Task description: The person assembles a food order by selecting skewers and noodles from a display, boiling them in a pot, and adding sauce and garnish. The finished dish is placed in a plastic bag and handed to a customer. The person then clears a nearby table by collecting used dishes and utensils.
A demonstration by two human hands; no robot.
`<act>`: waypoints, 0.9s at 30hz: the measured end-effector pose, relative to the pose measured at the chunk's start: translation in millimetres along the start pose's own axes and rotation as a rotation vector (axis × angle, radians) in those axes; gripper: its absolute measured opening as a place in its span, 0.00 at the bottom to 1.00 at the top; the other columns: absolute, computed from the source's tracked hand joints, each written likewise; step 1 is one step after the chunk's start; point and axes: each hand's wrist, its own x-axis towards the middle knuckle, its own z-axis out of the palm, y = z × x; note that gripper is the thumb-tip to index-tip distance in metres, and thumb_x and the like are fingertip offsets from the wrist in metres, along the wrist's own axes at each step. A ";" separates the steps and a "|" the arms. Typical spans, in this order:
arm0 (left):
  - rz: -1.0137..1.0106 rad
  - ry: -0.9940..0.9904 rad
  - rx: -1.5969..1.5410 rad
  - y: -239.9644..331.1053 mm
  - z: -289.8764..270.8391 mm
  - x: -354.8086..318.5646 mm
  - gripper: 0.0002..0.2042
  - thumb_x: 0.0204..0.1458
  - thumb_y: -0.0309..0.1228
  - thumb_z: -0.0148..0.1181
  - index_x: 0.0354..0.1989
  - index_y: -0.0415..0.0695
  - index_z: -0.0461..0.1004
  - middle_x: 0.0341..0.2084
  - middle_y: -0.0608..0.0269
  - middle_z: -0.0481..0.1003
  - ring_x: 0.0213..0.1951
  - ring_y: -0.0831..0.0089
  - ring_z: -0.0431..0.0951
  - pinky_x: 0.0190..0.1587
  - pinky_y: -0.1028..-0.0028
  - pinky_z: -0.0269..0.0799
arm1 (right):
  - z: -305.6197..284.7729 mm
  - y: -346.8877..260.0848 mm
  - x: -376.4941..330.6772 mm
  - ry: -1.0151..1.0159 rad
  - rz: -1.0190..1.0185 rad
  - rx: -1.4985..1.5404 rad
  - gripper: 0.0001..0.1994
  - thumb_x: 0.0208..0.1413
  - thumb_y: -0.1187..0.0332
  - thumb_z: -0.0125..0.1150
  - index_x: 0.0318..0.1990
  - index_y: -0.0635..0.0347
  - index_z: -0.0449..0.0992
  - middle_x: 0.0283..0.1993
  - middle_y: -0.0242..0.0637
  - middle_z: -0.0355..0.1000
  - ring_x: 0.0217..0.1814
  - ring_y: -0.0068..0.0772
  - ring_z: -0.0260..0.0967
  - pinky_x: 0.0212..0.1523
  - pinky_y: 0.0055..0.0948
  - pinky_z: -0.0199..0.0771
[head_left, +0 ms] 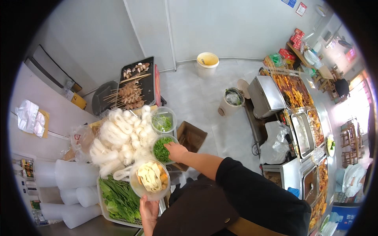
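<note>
My left hand (149, 211) grips the near rim of a clear round plastic bowl (135, 187), its thumb on the edge. Wide pale noodles (149, 176) and orange-yellow pieces (162, 177) fill that bowl. Just beyond it, my right hand (177, 152) reaches into a round tub of finely chopped greens (160, 148); its fingers are bunched together on the greens, and the tips are partly hidden. A second clear tub (172, 113) with green sprigs stands behind. Left of the tubs lies a big heap of white dried noodle bundles (118, 135).
A basket of leafy greens (103, 200) sits at the near left, beside stacked clear plastic containers (76, 173). Farther back, a black tray (147, 84) carries skewers. An open cardboard box (195, 133) stands beyond the tubs. Metal food trays (303, 133) line the right counter; two buckets (206, 70) are on the floor.
</note>
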 end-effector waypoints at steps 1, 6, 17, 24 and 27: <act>0.006 -0.005 -0.001 -1.2 -0.5 -4.4 0.36 0.55 0.38 0.63 0.69 0.35 0.57 0.67 0.50 0.64 0.68 0.55 0.66 0.70 0.56 0.62 | 5.9 -4.3 6.8 0.006 0.022 -0.028 0.35 0.54 0.65 0.62 0.71 0.51 0.61 0.67 0.48 0.64 0.63 0.53 0.68 0.62 0.44 0.72; 0.010 0.117 0.047 0.6 -7.1 -26.2 0.36 0.55 0.43 0.65 0.68 0.39 0.60 0.63 0.58 0.70 0.60 0.64 0.74 0.54 0.67 0.74 | 24.1 -19.5 24.9 -0.063 0.231 -0.023 0.40 0.51 0.63 0.70 0.72 0.47 0.59 0.69 0.47 0.58 0.66 0.55 0.64 0.62 0.46 0.73; -0.032 0.179 0.013 -1.9 -46.9 -27.7 0.31 0.58 0.41 0.61 0.67 0.38 0.61 0.62 0.58 0.71 0.59 0.65 0.74 0.54 0.68 0.74 | 50.2 2.8 41.9 0.109 0.066 0.288 0.11 0.51 0.70 0.62 0.44 0.55 0.80 0.49 0.51 0.73 0.55 0.54 0.73 0.54 0.44 0.75; -0.028 0.063 0.112 -10.1 -60.4 5.9 0.31 0.60 0.34 0.59 0.70 0.37 0.56 0.65 0.54 0.66 0.66 0.62 0.67 0.68 0.59 0.63 | -36.2 -41.6 -12.3 -0.058 0.185 1.261 0.13 0.58 0.73 0.66 0.50 0.64 0.76 0.44 0.35 0.76 0.41 0.24 0.73 0.38 0.26 0.77; -0.116 -0.010 0.175 -18.2 -50.4 27.5 0.30 0.61 0.33 0.58 0.70 0.40 0.56 0.65 0.56 0.67 0.65 0.64 0.67 0.68 0.59 0.61 | -81.0 -64.8 -73.4 -0.185 -0.097 1.014 0.11 0.61 0.72 0.63 0.49 0.65 0.75 0.41 0.33 0.75 0.38 0.20 0.72 0.38 0.24 0.75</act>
